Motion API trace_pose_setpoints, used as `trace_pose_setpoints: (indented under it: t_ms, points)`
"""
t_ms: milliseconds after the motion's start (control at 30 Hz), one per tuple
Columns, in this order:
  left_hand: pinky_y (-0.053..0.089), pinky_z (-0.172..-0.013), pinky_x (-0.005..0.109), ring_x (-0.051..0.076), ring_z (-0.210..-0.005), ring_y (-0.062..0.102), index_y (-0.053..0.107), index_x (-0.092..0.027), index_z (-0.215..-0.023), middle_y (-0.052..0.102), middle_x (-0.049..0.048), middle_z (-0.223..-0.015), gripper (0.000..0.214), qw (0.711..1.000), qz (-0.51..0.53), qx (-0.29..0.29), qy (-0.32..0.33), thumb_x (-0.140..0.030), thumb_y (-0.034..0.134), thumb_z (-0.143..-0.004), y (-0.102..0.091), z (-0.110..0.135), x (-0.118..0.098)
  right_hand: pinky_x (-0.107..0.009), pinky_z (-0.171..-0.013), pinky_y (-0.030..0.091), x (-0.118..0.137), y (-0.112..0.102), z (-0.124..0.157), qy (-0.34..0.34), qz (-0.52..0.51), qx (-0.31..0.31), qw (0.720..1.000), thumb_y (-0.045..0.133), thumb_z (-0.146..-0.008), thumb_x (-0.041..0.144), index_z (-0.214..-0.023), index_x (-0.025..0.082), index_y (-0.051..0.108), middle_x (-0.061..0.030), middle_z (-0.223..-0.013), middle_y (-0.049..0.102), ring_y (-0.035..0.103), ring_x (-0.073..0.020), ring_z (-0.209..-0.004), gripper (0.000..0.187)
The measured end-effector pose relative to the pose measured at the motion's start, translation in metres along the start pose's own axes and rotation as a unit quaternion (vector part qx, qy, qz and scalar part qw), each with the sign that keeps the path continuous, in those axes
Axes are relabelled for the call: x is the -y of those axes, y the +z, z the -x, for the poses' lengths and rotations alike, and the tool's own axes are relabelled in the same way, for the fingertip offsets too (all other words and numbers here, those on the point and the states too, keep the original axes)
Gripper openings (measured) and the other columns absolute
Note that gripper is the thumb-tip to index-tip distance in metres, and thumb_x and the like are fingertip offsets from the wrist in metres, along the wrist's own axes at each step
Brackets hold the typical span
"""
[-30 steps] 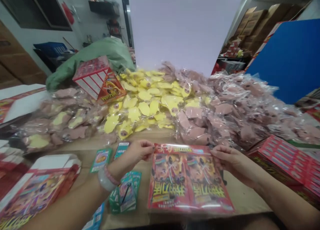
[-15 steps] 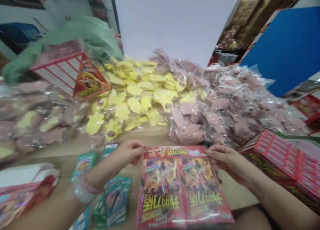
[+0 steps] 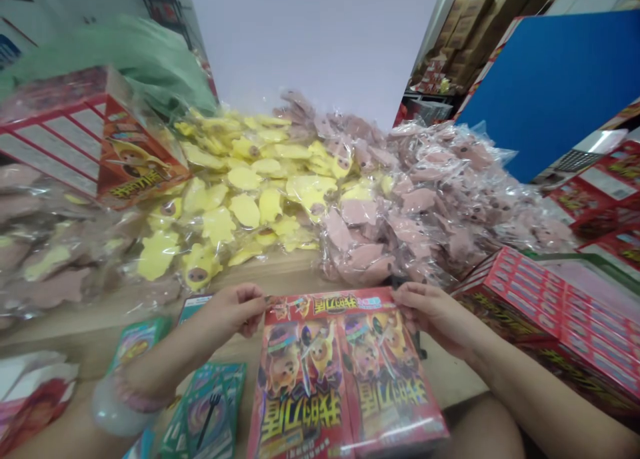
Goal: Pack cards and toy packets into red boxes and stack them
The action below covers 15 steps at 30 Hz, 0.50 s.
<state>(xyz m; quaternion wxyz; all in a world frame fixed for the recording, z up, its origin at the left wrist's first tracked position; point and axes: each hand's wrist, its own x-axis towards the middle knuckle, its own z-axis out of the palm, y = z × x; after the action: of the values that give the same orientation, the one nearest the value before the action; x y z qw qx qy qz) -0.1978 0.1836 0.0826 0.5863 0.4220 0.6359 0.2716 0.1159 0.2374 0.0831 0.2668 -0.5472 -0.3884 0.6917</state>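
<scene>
A flat-faced red printed package (image 3: pixel 305 379) with yellow cartoon figures and yellow lettering, upside down to me, lies in front of me under glossy clear film. My left hand (image 3: pixel 246 309) pinches its far left corner. At the far right corner my right hand (image 3: pixel 425 312) grips the same edge, thumb and fingers closed. Left of the package lie overlapping green picture cards (image 3: pixel 207 409), one printed with a black fork. Another stack of green cards (image 3: pixel 137 342) is partly behind my left forearm. The package's near edge is cut off by the frame.
Yellow plush-like pieces in clear bags (image 3: pixel 250 209) and pink bagged pieces (image 3: pixel 440 199) heap across the table's back. A wrapped red-and-white box (image 3: pixel 95 139) sits at left. Red packed boxes (image 3: pixel 555 312) stand at right, and a blue panel (image 3: pixel 555 86) behind them.
The view has shifted right, so the scene sits further left in the picture. Both hands keep hold of the package's far corners.
</scene>
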Motion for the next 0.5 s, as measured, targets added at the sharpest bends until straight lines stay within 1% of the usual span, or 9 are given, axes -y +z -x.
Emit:
trace_pose_setpoints:
  t_ms: [133, 267, 367, 500]
  points:
    - [0.027, -0.045, 0.019, 0.007, -0.044, 0.039, 0.044, -0.016, -0.06, 0.044, -0.0063, -0.046, 0.034, 1.0, -0.011, -0.005, -0.002, -0.047, 0.059, -0.062, 0.002, -0.002, -0.003, -0.017, -0.04, 0.029, 0.001, 0.004, -0.001, -0.011, 0.011, -0.014, 1.0, 0.072, -0.058, 0.037, -0.053, 0.016, 0.045, 0.0073, -0.046, 0.041, 0.037, -0.0036, -0.041, 0.035]
    - [0.027, -0.043, 0.019, 0.007, -0.04, 0.038, 0.043, -0.018, -0.056, 0.043, -0.0065, -0.042, 0.032, 0.999, -0.038, -0.025, -0.004, -0.046, 0.058, -0.059, 0.005, -0.003, -0.007, -0.017, -0.037, 0.024, 0.0, 0.01, -0.003, -0.032, 0.047, -0.042, 0.998, 0.07, -0.057, 0.041, -0.051, 0.017, 0.04, 0.0082, -0.043, 0.038, 0.034, -0.0036, -0.037, 0.038]
    - [0.028, -0.042, 0.019, 0.008, -0.039, 0.04, 0.043, -0.018, -0.054, 0.044, -0.0059, -0.04, 0.031, 0.998, -0.061, -0.028, -0.007, -0.046, 0.056, -0.057, 0.007, -0.002, -0.009, -0.017, -0.036, 0.021, -0.002, 0.012, -0.004, -0.055, 0.091, -0.067, 0.992, 0.066, -0.057, 0.041, -0.052, 0.018, 0.04, 0.0088, -0.04, 0.039, 0.033, -0.0034, -0.034, 0.035]
    - [0.03, -0.042, 0.019, 0.008, -0.038, 0.041, 0.042, -0.018, -0.055, 0.044, -0.0061, -0.04, 0.03, 0.998, -0.065, -0.017, -0.013, -0.046, 0.055, -0.057, 0.007, -0.002, -0.012, -0.017, -0.034, 0.02, -0.002, 0.014, -0.005, -0.076, 0.134, -0.087, 0.984, 0.061, -0.057, 0.043, -0.054, 0.019, 0.04, 0.0084, -0.039, 0.041, 0.033, -0.004, -0.031, 0.032]
